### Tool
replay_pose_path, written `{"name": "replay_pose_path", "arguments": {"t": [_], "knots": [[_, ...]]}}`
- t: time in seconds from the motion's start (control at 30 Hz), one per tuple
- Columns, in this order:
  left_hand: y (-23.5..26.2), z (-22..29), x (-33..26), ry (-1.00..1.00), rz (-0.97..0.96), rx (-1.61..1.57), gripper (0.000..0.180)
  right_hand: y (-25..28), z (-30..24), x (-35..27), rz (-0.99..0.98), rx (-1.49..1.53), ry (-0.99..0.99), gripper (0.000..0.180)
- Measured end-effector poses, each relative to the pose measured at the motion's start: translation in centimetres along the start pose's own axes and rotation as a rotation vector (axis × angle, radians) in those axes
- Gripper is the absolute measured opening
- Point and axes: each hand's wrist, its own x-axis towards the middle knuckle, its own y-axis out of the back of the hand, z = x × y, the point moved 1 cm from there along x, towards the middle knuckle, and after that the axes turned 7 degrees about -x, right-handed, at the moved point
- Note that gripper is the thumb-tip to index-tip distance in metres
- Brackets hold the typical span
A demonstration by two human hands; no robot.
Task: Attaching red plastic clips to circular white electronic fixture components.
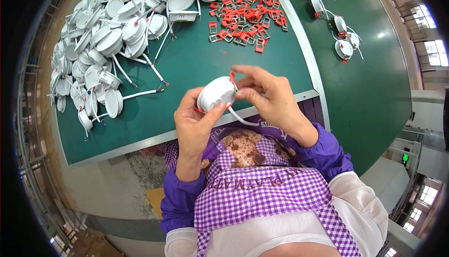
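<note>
Above the counter [191, 60], the left hand [192, 125] grips a white downlight [214, 94], the right hand [275, 95] pinching a red clip [232, 77] at its side; this one looks part-done, heaped downlights [110, 42] and loose clips [246, 15] left

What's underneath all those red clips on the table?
Green tabletop shows through gaps between the red clips and all along the heap's near edge. Where the clips overlap, whatever is right beneath them is covered, so I can't tell.
</note>
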Motion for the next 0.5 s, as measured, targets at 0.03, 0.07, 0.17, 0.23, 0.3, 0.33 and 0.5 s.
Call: {"name": "replay_pose_path", "arguments": {"t": [0.03,0.07,0.17,0.23,0.3,0.33,0.5], "knots": [[-0.2,0.1,-0.3,0.022,-0.031,0.006,0.029,0.2,0.0,-0.3,-0.041,-0.002,-0.022,0.034],[-0.4,0.1,-0.4,0.045,-0.062,0.013,0.029,0.6,0.0,-0.5,-0.082,-0.003,-0.045,0.035],[-1.2,-1.1,-0.1,0.1,-0.104,-0.015,0.029,2.3,0.6,-0.7,-0.158,0.029,-0.141,0.033],[-2.3,-1.7,0.5,0.183,-0.142,-0.045,0.029,3.3,1.0,-1.2,-0.15,-0.011,-0.175,0.031],[-2.9,-2.6,1.0,0.214,-0.185,-0.02,0.028,4.7,1.7,-1.5,-0.17,0.012,-0.212,0.031],[-3.4,-2.9,1.2,0.249,-0.228,0.0,0.027,5.5,1.9,-1.7,-0.191,0.031,-0.252,0.03],[-4.9,-4.1,2.7,0.458,-0.133,-0.288,0.032,6.8,2.0,-1.2,-0.1,0.069,-0.314,0.045]]}}
